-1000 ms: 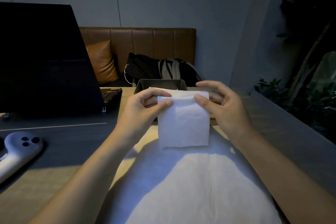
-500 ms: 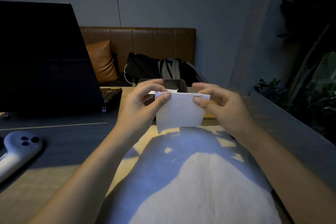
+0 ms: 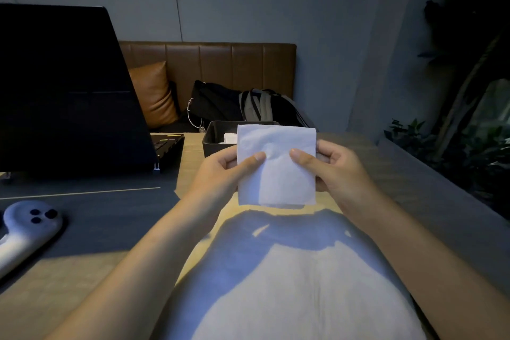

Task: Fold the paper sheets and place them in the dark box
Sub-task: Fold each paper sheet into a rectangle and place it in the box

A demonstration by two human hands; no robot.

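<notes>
Dim room, wooden table (image 3: pixel 193 152): left hand (image 3: pixel 220 171) and right hand (image 3: pixel 335 168) pinch a paper sheet (image 3: pixel 276 165), now refolded square, probably ready for the dark box (image 3: pixel 218 135) just beyond.

folded paper sheet (image 3: pixel 276 165) now squarer, held lower, thumbs nearer centre

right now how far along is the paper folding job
Done: some white paper already lies in the dark box. In hand: the left hand and right hand pinch a folded sheet above the table. Left: putting it in the box.
</notes>
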